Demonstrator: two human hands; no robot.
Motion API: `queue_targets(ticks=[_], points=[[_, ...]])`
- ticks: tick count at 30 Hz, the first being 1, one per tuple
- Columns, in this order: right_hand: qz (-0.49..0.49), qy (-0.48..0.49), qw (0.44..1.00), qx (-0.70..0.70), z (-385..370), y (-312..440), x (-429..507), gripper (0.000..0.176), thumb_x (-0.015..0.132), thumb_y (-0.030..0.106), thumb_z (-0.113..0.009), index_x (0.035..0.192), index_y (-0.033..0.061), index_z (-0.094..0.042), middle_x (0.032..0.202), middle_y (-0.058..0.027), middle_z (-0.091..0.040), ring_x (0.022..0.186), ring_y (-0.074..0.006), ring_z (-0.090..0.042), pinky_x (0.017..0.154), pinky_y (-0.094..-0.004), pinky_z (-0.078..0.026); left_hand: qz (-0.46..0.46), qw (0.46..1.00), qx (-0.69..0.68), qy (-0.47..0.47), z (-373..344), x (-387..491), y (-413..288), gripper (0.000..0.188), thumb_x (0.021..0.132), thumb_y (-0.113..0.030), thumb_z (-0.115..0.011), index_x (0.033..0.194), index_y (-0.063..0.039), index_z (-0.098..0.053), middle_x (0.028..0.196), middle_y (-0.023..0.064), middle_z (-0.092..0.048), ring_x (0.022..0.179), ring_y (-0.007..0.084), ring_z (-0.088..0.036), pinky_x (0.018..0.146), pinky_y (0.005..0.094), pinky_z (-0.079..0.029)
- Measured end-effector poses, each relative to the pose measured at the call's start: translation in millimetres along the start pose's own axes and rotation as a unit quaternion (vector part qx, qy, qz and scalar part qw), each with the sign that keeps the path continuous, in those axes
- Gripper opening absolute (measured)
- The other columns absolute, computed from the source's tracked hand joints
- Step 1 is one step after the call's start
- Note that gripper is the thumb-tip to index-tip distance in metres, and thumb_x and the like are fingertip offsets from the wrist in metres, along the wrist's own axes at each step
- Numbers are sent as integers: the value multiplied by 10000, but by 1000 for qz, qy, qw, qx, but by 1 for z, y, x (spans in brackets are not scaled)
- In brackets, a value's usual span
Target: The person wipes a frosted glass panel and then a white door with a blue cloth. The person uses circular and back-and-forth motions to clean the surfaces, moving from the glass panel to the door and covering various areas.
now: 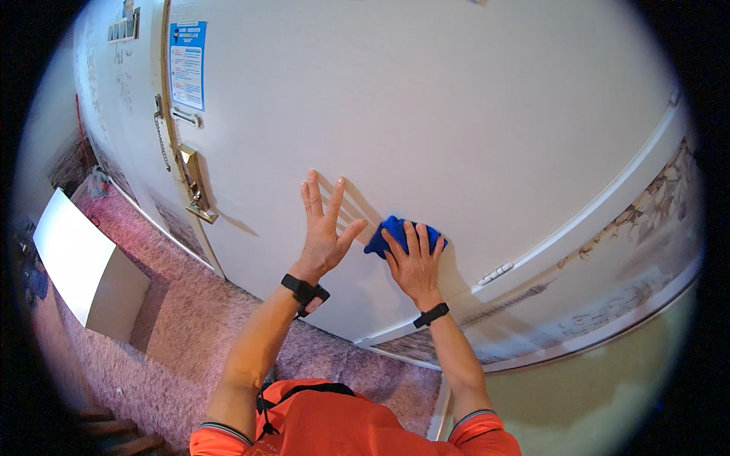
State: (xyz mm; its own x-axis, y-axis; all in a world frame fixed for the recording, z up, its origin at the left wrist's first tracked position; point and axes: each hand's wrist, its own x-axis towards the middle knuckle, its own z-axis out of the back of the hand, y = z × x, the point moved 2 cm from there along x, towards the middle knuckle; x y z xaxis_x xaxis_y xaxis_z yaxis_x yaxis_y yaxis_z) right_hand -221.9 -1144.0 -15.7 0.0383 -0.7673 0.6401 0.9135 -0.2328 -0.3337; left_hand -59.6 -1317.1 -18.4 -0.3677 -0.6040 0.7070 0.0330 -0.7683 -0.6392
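Note:
A white door (428, 114) fills the middle of the view. My right hand (415, 259) presses a folded blue cloth (393, 232) against the lower right part of its surface, with the fingers spread over the cloth. To the left of it, my left hand (326, 228) is raised at the door with its fingers apart and nothing in it. Whether its fingertips touch the door is not certain. A brass door handle and lock plate (197, 188) is at the door's left edge, with a metal pull (186, 117) and a blue and white printed notice (187, 65) above.
A door chain (161, 137) hangs on the frame beside the lock. A white box-like piece (80, 256) stands on the pink carpet (194, 308) at left. A hinge (495, 273) joins the door to its right frame, beside a patterned wall (616, 273). Wooden slats (114, 427) show at lower left.

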Motion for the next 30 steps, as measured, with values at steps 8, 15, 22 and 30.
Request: queue_targets(ticks=[8,15,22,30], points=[[59,35,997,-28,-39,36,24,700,981,392,-726,1624,373,-451,1715,-15,-371,1581,-248,-320,1162,-610,-278,-8,1000,20,-10,14,5,-5,761,992,-403,-762,1655,-194,-451,1788,264,-47,1627,541,-37,1259,683,-175],[51,61,996,-30,-11,4,0,631,985,346,-725,1583,367,-523,1695,-28,-401,1550,-267,-366,1143,-639,-308,-47,998,10,-26,20,35,-23,794,992,-413,-764,1669,-174,-424,1796,249,-43,1629,539,-23,1260,674,-149],[-15,-55,998,-8,35,-10,60,587,987,398,-715,1555,356,-575,1642,-100,-466,1501,-338,-403,1105,-691,-296,-41,999,18,-20,15,35,-24,798,997,-374,-746,1687,-185,-393,1808,218,2,1646,495,31,1302,636,-101],[24,-61,998,-11,13,18,84,585,982,454,-719,1543,362,-577,1623,-68,-481,1479,-305,-426,1097,-666,-317,-53,999,9,-7,16,34,-17,744,1020,-351,-725,1679,-218,-406,1801,235,-27,1632,536,5,1282,663,-138]])
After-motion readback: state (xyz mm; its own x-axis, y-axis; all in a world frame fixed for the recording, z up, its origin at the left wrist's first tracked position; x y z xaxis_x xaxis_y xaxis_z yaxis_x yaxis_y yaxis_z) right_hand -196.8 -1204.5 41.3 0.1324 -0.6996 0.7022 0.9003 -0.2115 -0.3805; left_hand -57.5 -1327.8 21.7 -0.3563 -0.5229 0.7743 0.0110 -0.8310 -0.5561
